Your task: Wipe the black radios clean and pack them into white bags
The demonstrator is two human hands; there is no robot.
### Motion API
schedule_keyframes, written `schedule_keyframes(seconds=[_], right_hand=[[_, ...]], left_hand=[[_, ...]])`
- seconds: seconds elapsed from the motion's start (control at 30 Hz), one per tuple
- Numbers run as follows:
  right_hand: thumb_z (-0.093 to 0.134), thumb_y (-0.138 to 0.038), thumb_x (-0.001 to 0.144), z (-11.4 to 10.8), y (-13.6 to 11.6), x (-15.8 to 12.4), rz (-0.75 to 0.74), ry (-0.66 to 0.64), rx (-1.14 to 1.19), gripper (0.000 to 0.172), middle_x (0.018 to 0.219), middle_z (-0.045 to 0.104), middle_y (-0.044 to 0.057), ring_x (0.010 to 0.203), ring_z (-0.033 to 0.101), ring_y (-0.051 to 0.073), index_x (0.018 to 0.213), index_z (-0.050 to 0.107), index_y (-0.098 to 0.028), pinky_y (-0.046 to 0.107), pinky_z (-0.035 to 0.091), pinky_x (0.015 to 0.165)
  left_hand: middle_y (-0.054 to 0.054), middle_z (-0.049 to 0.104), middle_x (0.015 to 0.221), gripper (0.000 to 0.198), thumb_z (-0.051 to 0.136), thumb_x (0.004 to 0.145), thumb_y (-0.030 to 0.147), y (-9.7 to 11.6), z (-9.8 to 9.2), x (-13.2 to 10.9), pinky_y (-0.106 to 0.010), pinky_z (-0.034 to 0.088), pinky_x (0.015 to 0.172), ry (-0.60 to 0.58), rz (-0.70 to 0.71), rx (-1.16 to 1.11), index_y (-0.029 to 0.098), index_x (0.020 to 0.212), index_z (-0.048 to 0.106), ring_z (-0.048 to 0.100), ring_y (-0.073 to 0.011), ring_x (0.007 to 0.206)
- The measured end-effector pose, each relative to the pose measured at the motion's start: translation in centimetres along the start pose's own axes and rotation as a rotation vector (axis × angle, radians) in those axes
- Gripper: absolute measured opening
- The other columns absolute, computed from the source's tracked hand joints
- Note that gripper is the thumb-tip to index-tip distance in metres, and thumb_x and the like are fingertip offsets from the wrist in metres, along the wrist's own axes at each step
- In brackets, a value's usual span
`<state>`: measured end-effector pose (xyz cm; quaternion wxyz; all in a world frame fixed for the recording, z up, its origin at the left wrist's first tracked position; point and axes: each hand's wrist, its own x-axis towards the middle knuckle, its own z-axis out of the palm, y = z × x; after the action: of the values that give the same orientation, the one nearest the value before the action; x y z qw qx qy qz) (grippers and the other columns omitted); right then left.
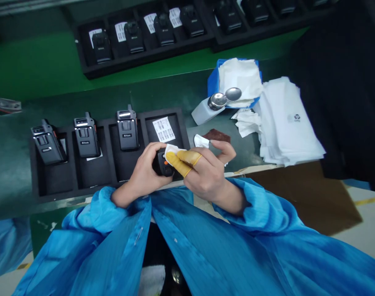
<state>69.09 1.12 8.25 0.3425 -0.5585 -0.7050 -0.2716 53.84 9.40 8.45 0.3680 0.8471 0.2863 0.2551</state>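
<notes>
Head view: at the centre of the frame, the black handset [167, 168] could twist free and drop onto the bench [163, 93] if the right hand [207, 172] pressed harder than the left hand [146, 172] grips. It sits between the left fingers, clamped round its sides — the right fingers (two in yellow covers [180, 165]) pinch a white cloth [172, 149] against it.

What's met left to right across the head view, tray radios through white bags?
Leftmost tray radio → middle Riton radio → right Riton radio → left hand → held black radio → right hand → stack of white bags.
</notes>
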Motion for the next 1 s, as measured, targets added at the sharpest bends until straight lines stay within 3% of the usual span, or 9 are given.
schedule_keyframes(seconds=[0.23, 0.43, 0.63, 0.87, 1.0], right_hand=[[0.046, -0.006, 0.084, 0.6, 0.3, -0.5, 0.098, 0.081, -0.002, 0.031, 0.075, 0.063, -0.005, 0.077, 0.053, 0.009, 0.074, 0.068, -0.025, 0.037, 0.028, 0.091], [0.049, -0.017, 0.086, 0.5, 0.2, -0.1, 0.211, -0.007, -0.072, 0.029, 0.078, 0.061, -0.005, 0.077, 0.052, 0.011, 0.086, 0.070, -0.036, 0.038, 0.027, 0.090], [0.051, -0.018, 0.085, 0.6, -0.7, 0.1, 0.083, -0.001, 0.024, 0.028, 0.081, 0.064, -0.006, 0.083, 0.053, 0.011, 0.073, 0.069, -0.035, 0.040, 0.026, 0.093], [0.046, -0.007, 0.082, 0.3, -1.0, -0.6, 0.148, 0.121, 0.019, 0.033, 0.078, 0.063, -0.005, 0.079, 0.055, 0.011, 0.069, 0.067, -0.028, 0.039, 0.028, 0.088], [0.048, -0.009, 0.083, 0.3, -0.8, -1.2, 0.166, 0.136, 0.020, 0.029, 0.075, 0.063, -0.006, 0.076, 0.056, 0.010, 0.070, 0.066, -0.027, 0.038, 0.029, 0.087]], left_hand=[[-0.003, 0.059, 0.106, 0.054, 0.067, 0.060, 0.012, 0.1, 0.0, -0.1, -0.035, 0.051, 0.085, 0.011, 0.014, -0.004, 0.022, 0.109, 0.048, 0.060, -0.0200, 0.098], [-0.004, 0.058, 0.106, 0.054, 0.068, 0.060, 0.013, 0.1, 0.1, 0.0, -0.037, 0.050, 0.086, 0.001, 0.030, 0.002, 0.022, 0.109, 0.048, 0.060, -0.0210, 0.099], [-0.005, 0.059, 0.107, 0.055, 0.073, 0.060, 0.019, 0.2, 0.0, 0.2, -0.039, 0.050, 0.085, -0.036, -0.022, 0.012, 0.023, 0.109, 0.049, 0.060, -0.0226, 0.099], [-0.007, 0.060, 0.110, 0.055, 0.072, 0.060, 0.019, 0.6, 0.2, 0.2, -0.040, 0.050, 0.088, -0.027, 0.013, 0.030, 0.022, 0.110, 0.049, 0.060, -0.0235, 0.103], [-0.005, 0.060, 0.108, 0.053, 0.069, 0.060, 0.015, 0.8, 0.3, 0.3, -0.039, 0.050, 0.087, -0.019, 0.013, 0.047, 0.022, 0.108, 0.050, 0.060, -0.0222, 0.101]])
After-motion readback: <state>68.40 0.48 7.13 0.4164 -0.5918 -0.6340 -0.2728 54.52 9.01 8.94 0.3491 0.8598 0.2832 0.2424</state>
